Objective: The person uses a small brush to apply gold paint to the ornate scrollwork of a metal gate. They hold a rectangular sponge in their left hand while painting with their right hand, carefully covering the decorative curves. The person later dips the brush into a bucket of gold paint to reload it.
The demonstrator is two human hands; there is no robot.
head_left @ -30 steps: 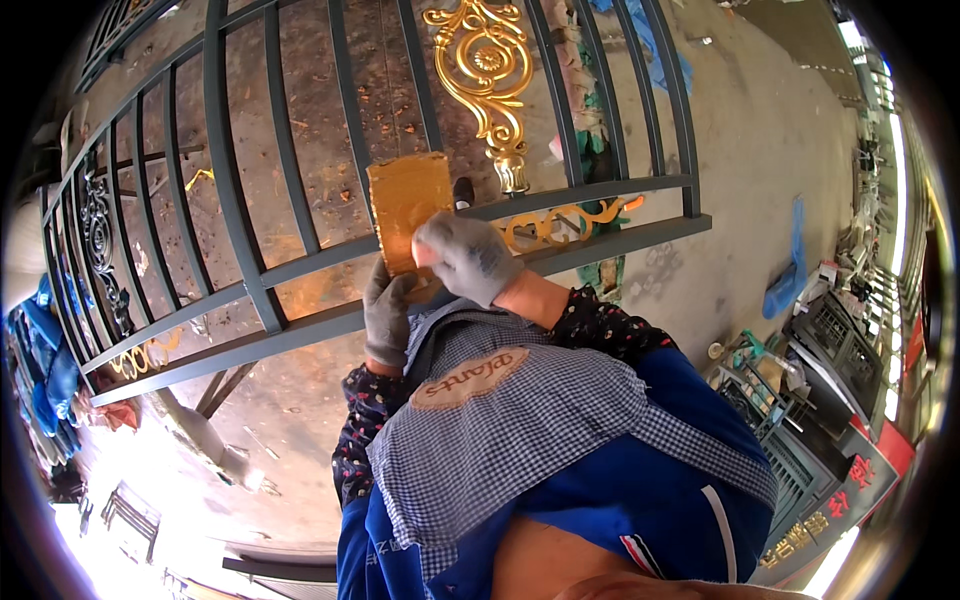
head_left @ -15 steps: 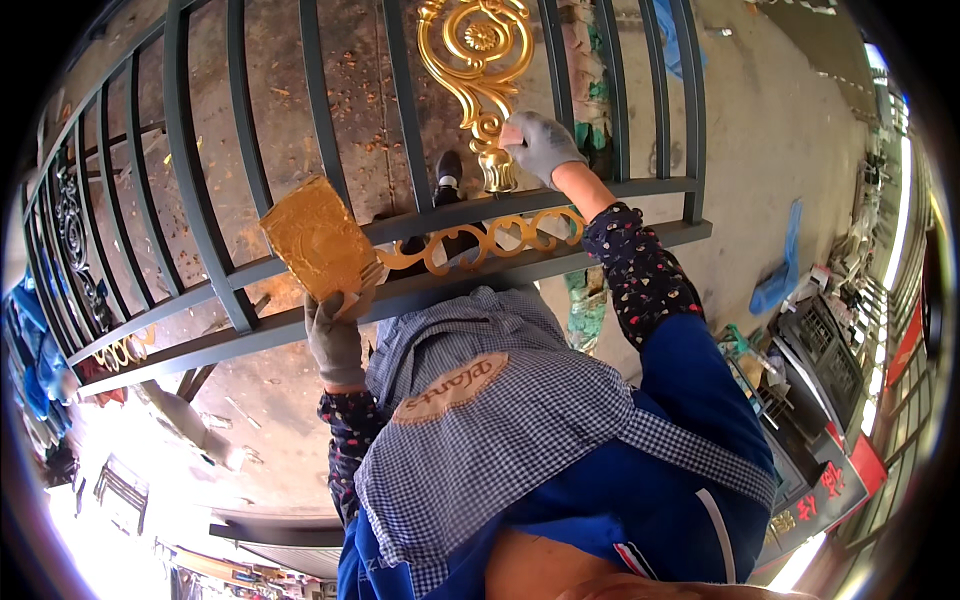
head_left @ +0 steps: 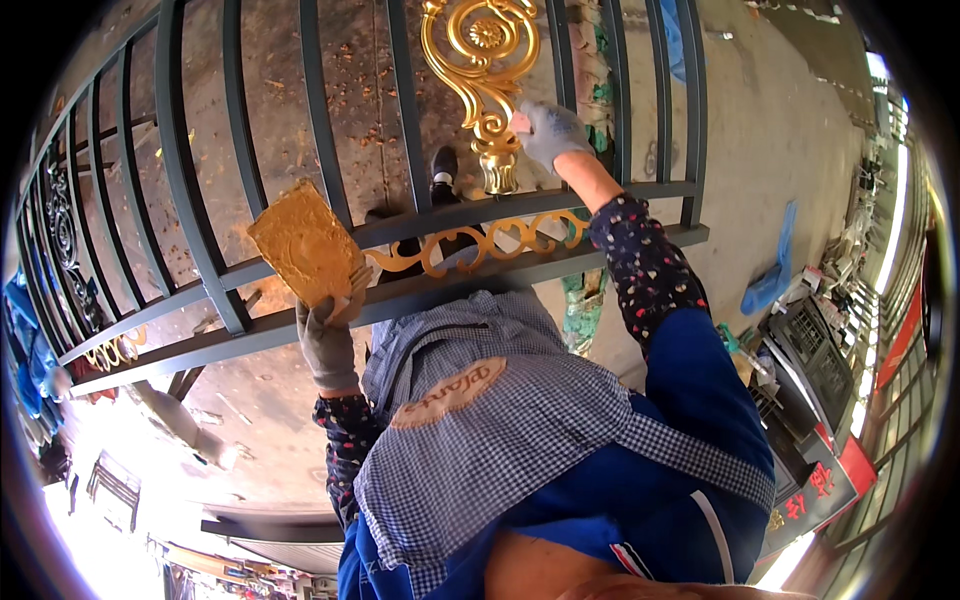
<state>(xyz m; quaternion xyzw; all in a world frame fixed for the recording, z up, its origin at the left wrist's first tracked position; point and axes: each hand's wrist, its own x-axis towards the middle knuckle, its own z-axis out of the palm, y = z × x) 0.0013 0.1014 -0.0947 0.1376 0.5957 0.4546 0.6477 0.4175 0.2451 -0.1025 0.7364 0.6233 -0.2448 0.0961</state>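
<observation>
My left hand (head_left: 326, 345), in a grey glove, grips a flat rectangular board (head_left: 305, 243) by its lower edge; the board's face is smeared thickly with gold paint. It is held over the dark grey metal railing (head_left: 285, 327). My right hand (head_left: 556, 135), also gloved, is closed beside the lower part of a shiny gold scroll ornament (head_left: 487, 36) set between the bars. Its fingertips press together at the ornament's edge; what they hold, if anything, is too small to make out. Below them runs a band of gold curls (head_left: 478, 248) between two rails.
More bars stretch leftward to a dark, unpainted-looking scroll panel (head_left: 65, 230). A blue cloth or bag (head_left: 775, 272) lies on the floor at right, near black crates (head_left: 815, 345) and clutter. My shoe (head_left: 444, 167) shows through the bars.
My right hand has shifted slightly right along the ornament's edge. The board in my left hand has moved slightly left. The railing sits a little differently in view.
</observation>
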